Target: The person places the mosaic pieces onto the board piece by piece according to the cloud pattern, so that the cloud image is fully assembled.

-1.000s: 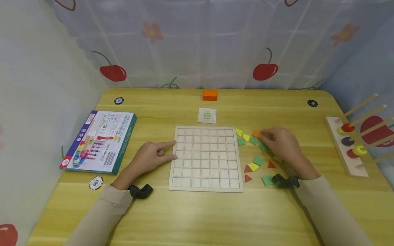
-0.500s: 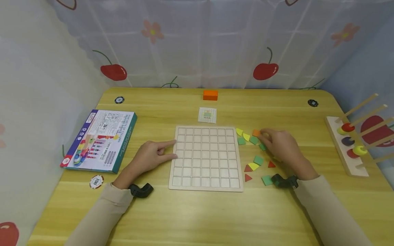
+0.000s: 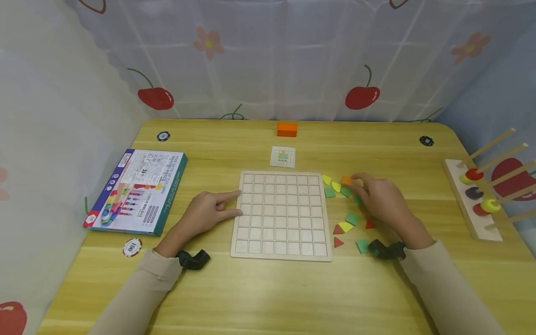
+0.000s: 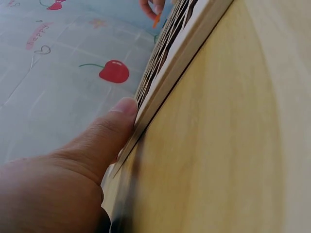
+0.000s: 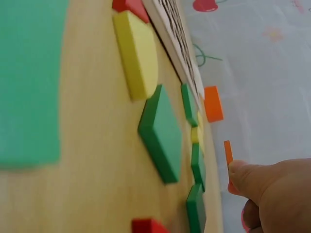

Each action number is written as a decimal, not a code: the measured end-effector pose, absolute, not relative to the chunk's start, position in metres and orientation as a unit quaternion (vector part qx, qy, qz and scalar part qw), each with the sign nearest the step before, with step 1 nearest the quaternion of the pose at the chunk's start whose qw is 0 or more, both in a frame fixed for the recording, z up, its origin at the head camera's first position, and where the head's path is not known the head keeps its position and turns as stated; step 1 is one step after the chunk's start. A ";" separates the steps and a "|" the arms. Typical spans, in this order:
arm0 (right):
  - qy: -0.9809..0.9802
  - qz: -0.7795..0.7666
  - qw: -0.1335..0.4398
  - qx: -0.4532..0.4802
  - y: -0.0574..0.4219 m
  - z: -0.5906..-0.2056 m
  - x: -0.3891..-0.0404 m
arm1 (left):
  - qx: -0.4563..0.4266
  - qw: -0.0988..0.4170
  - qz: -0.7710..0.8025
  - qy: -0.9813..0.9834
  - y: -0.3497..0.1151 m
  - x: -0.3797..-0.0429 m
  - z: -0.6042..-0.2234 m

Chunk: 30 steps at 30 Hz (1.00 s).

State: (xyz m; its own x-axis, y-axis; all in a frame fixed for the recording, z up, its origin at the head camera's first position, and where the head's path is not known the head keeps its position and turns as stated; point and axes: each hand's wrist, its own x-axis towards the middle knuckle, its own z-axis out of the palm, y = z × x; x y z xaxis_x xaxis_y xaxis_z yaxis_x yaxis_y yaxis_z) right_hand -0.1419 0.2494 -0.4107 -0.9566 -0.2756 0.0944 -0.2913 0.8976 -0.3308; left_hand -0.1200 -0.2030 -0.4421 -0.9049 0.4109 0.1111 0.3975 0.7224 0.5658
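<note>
Board (image 3: 281, 215) on wood-grain table (image 3: 272, 298), cherry-print backdrop (image 3: 268, 60)

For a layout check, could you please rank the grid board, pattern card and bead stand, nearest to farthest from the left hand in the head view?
1. Grid board: touching the left hand.
2. Pattern card: just beyond the board.
3. Bead stand: far right, past the right hand.

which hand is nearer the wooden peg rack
The right hand: it pinches an orange square tile left of the peg rack. The left hand is farther, at the left edge of the grid board.
</note>
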 end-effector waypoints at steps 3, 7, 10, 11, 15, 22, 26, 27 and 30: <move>-0.973 0.177 0.015 0.145 0.242 -0.405 -0.139 | 0.219 0.010 0.300 0.928 -0.203 -0.120 -0.443; -0.971 0.185 0.011 0.154 0.229 -0.400 -0.138 | 0.223 0.006 0.299 0.928 -0.204 -0.121 -0.443; -0.967 0.189 0.013 0.170 0.218 -0.398 -0.138 | 0.225 0.003 0.299 0.927 -0.204 -0.121 -0.443; -0.966 0.191 0.012 0.175 0.214 -0.398 -0.138 | 0.226 0.002 0.300 0.927 -0.204 -0.121 -0.443; -0.962 0.196 -0.003 0.188 0.194 -0.398 -0.139 | 0.224 0.002 0.299 0.928 -0.204 -0.121 -0.445; -0.958 0.206 -0.045 0.193 0.155 -0.395 -0.141 | 0.217 0.004 0.302 0.928 -0.204 -0.120 -0.444; -0.956 0.209 -0.060 0.196 0.136 -0.395 -0.142 | 0.216 0.007 0.300 0.929 -0.203 -0.120 -0.444; -0.956 0.209 -0.062 0.195 0.131 -0.396 -0.142 | 0.217 0.006 0.299 0.929 -0.203 -0.120 -0.444; -0.955 0.211 -0.059 0.200 0.121 -0.400 -0.144 | 0.221 0.002 0.298 0.929 -0.203 -0.120 -0.444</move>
State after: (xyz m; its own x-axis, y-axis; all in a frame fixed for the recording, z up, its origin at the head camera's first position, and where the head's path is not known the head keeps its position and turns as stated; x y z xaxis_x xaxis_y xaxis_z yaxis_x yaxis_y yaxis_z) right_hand -0.1443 0.1209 -0.4002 -0.9132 -0.4064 -0.0295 -0.3563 0.8315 -0.4262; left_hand -0.1204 -0.2028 -0.4442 -0.9024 0.4113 0.1289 0.4094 0.7244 0.5547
